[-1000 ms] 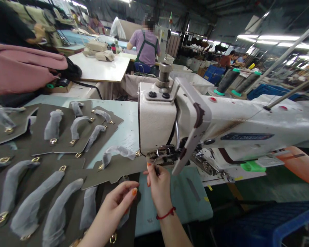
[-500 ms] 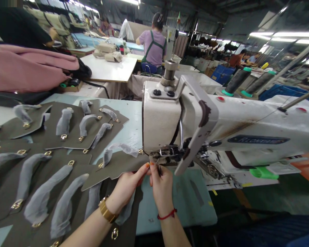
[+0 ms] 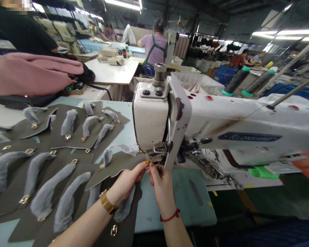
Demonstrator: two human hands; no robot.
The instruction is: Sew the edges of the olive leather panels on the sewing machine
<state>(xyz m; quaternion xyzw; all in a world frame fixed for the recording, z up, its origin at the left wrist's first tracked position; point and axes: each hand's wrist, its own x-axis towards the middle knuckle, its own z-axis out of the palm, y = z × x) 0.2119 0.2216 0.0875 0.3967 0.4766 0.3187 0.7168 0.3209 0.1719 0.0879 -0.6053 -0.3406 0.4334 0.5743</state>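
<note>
My left hand, with a gold bracelet at its wrist, pinches something too small to make out at the right end of a grey-brown panel. Close beside it, my right hand is also closed, thumb on curled fingers; what it grips is hidden. Both sets of fingertips are just below the needle area of a white sewing machine. On the panel lies a curved handle wrapped in whitish film, with gold-coloured metal fittings at its ends.
Several similar panels with wrapped handles overlap across the left of the pale blue table. Dark thread cones stand behind the machine. Pink material is piled at the back left. People work at other tables beyond.
The view has shifted, so the machine head appears further left. My thumb tips have come slightly apart, while both hands stay closed near the needle area.
</note>
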